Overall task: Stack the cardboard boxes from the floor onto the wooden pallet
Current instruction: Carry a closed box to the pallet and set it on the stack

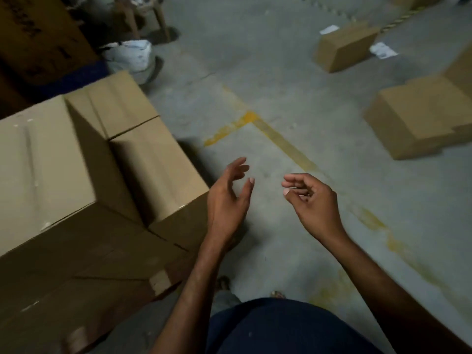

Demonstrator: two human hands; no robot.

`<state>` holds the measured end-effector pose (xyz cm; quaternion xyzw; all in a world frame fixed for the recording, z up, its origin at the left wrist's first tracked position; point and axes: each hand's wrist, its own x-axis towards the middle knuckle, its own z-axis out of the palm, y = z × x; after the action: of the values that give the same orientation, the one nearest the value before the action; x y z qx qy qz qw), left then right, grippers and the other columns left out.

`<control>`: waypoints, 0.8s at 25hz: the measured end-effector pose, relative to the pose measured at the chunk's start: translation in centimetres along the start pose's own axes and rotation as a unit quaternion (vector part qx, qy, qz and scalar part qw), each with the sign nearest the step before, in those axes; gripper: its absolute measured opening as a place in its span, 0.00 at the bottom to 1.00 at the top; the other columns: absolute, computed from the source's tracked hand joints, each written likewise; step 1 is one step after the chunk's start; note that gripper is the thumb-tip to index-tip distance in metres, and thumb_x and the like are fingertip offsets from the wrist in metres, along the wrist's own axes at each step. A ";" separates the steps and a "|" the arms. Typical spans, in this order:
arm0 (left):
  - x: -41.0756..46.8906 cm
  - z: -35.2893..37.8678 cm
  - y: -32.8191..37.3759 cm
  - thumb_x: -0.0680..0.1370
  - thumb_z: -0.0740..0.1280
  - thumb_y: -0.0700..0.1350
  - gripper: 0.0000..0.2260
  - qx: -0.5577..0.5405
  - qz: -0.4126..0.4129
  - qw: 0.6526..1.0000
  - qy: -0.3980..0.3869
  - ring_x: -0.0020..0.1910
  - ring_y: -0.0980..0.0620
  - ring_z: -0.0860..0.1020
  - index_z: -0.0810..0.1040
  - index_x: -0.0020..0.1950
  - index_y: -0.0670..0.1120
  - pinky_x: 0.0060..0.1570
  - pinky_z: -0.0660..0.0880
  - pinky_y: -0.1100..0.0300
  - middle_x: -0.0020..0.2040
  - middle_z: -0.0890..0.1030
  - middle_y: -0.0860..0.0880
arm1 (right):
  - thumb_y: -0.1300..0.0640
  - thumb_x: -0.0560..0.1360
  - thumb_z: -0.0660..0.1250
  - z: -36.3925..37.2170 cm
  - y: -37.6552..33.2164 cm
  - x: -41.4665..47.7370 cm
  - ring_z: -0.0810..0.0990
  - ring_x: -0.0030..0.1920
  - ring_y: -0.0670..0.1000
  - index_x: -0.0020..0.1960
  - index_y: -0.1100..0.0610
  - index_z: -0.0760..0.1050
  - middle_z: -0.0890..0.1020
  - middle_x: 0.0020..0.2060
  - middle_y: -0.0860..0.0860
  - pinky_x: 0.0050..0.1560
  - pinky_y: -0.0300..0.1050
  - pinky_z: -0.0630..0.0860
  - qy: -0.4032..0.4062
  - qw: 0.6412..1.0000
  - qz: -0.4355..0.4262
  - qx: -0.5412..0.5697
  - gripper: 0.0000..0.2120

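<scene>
Grey concrete floor (268, 251), marked with worn yellow lines (286, 141), runs under the whole scene. Nearest to you, your dark blue garment (281, 328) fills the bottom edge, with a sandalled foot (223, 282) just ahead of it. Both bare forearms reach forward above the floor.

Your left hand (227, 200) is held edge-up with fingers spread and relaxed, gripping nothing. It sits just beside the near corner of the stack; contact cannot be confirmed. Your right hand (311, 200) is turned inward with fingers loosely curled, likewise empty. The two hands are near each other but apart.

On your left, the stacked cardboard boxes (155, 169) stand in tiers. A tall box (38, 169) tops the near-left side, two lower boxes sit end to end on its right, and further cartons lie beneath. A pale block of the wooden pallet (159, 281) shows under the stack's near corner; the rest is hidden.

Farther out on your right, a large floor box (413, 118) lies well apart from the stack. Beyond it a smaller floor box (344, 47) rests on the concrete, with white paper scraps (383, 49) just beside it.

At the far left, a white sack (130, 56) stands behind the stack, near dark printed cartons (38, 34). Blurred wooden legs (143, 16) stand beyond the sack.
</scene>
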<state>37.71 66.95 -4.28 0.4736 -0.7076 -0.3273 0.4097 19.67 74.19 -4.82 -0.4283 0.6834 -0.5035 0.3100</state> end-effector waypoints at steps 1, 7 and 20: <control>0.7 2.4 1.4 0.80 0.71 0.47 0.19 0.003 0.009 1.000 -0.024 0.59 0.60 0.81 0.74 0.71 0.54 0.57 0.80 0.55 0.61 0.83 0.57 | 0.66 0.76 0.72 -2.2 0.6 0.6 0.85 0.48 0.43 0.57 0.52 0.83 0.87 0.48 0.44 0.50 0.33 0.78 0.025 1.000 0.006 0.005 0.13; 6.6 14.7 5.7 0.80 0.71 0.50 0.20 0.024 0.032 0.988 -0.150 0.59 0.61 0.80 0.73 0.72 0.55 0.53 0.77 0.63 0.62 0.82 0.58 | 0.66 0.76 0.73 -11.7 4.4 5.8 0.85 0.49 0.44 0.57 0.53 0.82 0.87 0.48 0.48 0.52 0.35 0.79 0.153 0.984 0.072 0.052 0.12; 26.5 41.7 14.3 0.78 0.75 0.44 0.14 -0.198 -0.030 0.929 -0.311 0.51 0.58 0.84 0.80 0.62 0.51 0.56 0.80 0.50 0.51 0.86 0.55 | 0.64 0.77 0.74 -31.0 9.2 24.4 0.86 0.52 0.50 0.56 0.52 0.82 0.88 0.48 0.51 0.63 0.57 0.80 0.368 0.920 0.122 0.061 0.11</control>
<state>-10.85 50.07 -3.72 0.2780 -0.7059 -0.6037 0.2450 -20.10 66.52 -4.04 -0.1070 0.7642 -0.6244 0.1211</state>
